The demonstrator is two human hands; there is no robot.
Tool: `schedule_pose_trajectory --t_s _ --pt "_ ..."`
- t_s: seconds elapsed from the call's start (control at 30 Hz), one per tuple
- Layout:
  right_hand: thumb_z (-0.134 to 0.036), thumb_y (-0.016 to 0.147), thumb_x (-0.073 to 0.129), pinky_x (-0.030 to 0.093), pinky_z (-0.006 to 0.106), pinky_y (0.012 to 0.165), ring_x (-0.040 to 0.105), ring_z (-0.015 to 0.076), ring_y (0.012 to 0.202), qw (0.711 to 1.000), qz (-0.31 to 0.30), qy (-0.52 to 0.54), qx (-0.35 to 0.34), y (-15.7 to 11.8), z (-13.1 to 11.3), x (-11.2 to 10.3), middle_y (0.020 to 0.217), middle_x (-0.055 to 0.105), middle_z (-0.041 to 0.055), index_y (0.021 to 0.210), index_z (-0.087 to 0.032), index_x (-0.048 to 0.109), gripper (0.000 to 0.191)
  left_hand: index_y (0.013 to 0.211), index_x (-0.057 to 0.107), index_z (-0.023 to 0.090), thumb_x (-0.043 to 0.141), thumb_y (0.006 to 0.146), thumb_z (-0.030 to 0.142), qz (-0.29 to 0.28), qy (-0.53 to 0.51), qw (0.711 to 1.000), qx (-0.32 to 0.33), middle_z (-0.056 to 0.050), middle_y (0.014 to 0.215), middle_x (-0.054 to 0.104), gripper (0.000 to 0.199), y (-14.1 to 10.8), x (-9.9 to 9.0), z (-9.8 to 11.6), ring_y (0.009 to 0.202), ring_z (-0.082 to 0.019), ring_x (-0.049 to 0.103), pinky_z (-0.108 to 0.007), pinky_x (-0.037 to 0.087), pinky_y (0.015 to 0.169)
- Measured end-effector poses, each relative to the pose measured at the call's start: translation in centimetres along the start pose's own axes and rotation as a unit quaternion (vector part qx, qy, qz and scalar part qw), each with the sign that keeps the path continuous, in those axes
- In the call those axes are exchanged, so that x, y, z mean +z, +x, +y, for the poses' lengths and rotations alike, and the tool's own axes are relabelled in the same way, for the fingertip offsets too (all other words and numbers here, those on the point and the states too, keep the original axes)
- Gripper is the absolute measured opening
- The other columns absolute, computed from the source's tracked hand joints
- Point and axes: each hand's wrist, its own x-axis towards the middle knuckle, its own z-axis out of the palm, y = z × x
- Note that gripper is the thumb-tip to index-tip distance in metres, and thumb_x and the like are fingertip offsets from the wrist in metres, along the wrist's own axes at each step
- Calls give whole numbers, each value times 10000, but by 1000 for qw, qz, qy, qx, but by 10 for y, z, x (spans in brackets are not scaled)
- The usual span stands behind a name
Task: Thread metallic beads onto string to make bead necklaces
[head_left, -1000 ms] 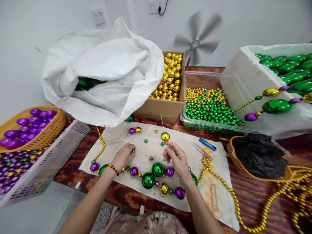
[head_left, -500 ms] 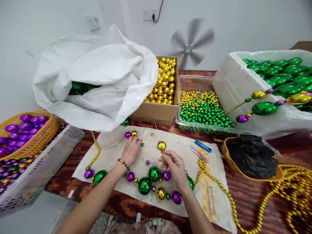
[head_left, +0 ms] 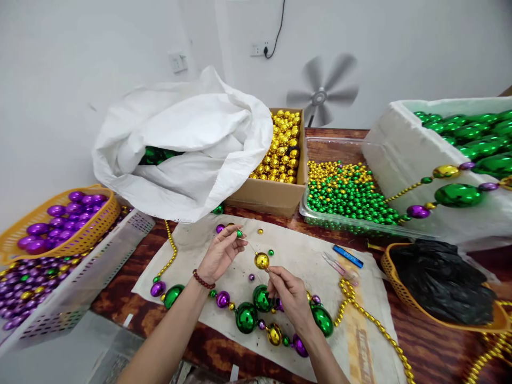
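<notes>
My left hand [head_left: 222,253] pinches a small green bead [head_left: 239,233] in its fingertips, above the cloth. A thin pale strand runs from there down to a shiny gold bead [head_left: 262,261]. My right hand [head_left: 288,293] is closed on the strand just under that gold bead. Below my hands lies a strung garland of large green, purple and gold beads [head_left: 246,318], partly hidden by my right hand. Loose on the cloth [head_left: 192,261] are a small green bead [head_left: 271,252], a small gold bead [head_left: 260,231] and a small purple bead [head_left: 252,277].
Behind stand a white sack [head_left: 192,122], a cardboard box [head_left: 266,198] of gold balls and a clear tray [head_left: 312,213] of small beads. Baskets of purple beads [head_left: 56,221] are left. At right are clear-handled snips [head_left: 340,266], a blue strip [head_left: 348,256] and a black bag [head_left: 440,282].
My left hand has lifted off the cloth with a small green bead and come to the strand's upper end. My right hand still holds below the gold bead. The whole view has shifted.
</notes>
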Motion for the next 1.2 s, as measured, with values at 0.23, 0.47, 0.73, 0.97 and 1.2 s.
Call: schedule_pose_trajectory --t_s 0.23,0.47,0.73,0.97,1.2 --pt "-467 947 536 472 244 504 577 141 513 1000 0 -24 -17 -6 -2 -2 597 616 0 992 -189 722 338 1015 682 172 716 835 196 21 -112 993 -7 -22 860 707 185 -2 -2 3 818 -130 682 -289 548 823" --pt "-412 959 520 458 234 503 565 130 497 999 -12 -40 -34 -8 -6 -1 581 602 -9 977 -188 715 298 1074 686 157 673 866 169 17 -135 991 -13 -32 852 707 209 -4 0 7 832 -144 685 -340 566 863" --pt "-430 950 520 455 239 489 561 134 485 999 -6 -42 -32 -9 -8 -1 565 601 -7 971 -187 724 318 961 702 151 694 864 217 28 -142 989 -21 -29 859 713 118 -1 0 6 816 -149 690 -349 575 857" --pt "-422 960 515 455 239 497 567 133 488 998 -16 -50 -34 -8 -6 -3 570 601 -11 977 -194 719 307 964 706 146 693 867 235 27 -126 991 -22 -31 836 710 133 0 -1 7 804 -145 685 -349 567 870" --pt "-451 957 521 450 235 489 576 134 493 999 -21 -41 -14 -4 -1 -1 599 618 -7 976 -196 710 318 937 726 151 730 829 385 5 55 998 25 -45 824 692 258 -2 -4 5 744 -164 673 -359 555 827"
